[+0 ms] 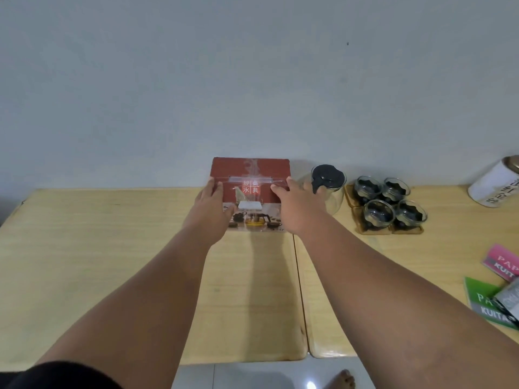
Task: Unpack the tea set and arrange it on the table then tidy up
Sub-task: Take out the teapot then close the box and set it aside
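My hands hold the red tea set box (250, 175) from both sides, at the far edge of the table (112, 248) against the wall (252, 80). My left hand (209, 204) lies flat on the box's left side, fingers spread and pressed to its edge. My right hand (295, 203) presses the right side, fingers (280, 189) reaching over the top near the strip of clear tape (250, 178). Neither hand is closed into a fist; both are open palms clamped on the box between them. The box is shut and taped across its lid.

Just beyond my right hand stands a glass teapot (327, 192) with a black lid. Further right of it, four glass cups (389, 203) sit on wooden coasters (365, 230), each with something dark inside. Well off to the right stands a white tin (493, 183), and nearer me on that side lie pink and green booklets (494, 287).

Both my arms are stretched forward, nearly straight.
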